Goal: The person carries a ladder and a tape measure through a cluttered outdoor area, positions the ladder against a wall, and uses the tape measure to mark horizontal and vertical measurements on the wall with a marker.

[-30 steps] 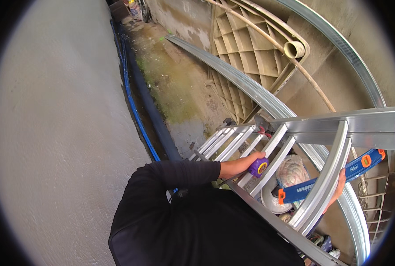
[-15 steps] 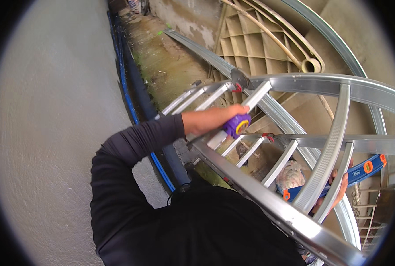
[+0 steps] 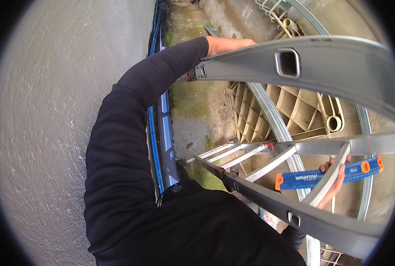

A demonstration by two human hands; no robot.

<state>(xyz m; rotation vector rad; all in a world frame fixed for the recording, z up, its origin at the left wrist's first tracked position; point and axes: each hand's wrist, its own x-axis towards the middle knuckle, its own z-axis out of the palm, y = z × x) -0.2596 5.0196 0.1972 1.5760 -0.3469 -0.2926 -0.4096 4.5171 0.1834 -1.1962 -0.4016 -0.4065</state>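
My left arm reaches up and across, and my left hand (image 3: 227, 45) is at the upper side rail of an aluminium ladder (image 3: 246, 66). The rail hides the fingers and anything in them. Lower right, my right hand (image 3: 336, 188) is closed around a blue spirit level (image 3: 301, 177) with orange ends. The level lies crosswise behind a ladder rung (image 3: 326, 177), which crosses in front of part of the hand. Whether this hand also touches the rung, I cannot tell.
A grey plastered wall (image 3: 64, 111) fills the left side, with blue pipes (image 3: 152, 142) along its foot. Beyond the ladder lie a beige ribbed panel (image 3: 295, 111), long metal channels (image 3: 270, 111) and a pole-like piece (image 3: 324, 108). The ground (image 3: 188, 106) looks damp and mossy.
My left hand, which had a purple tape measure at a rung, has moved up behind the rail; the tape measure is now out of sight. The ladder appears turned. The level stays in my right hand.
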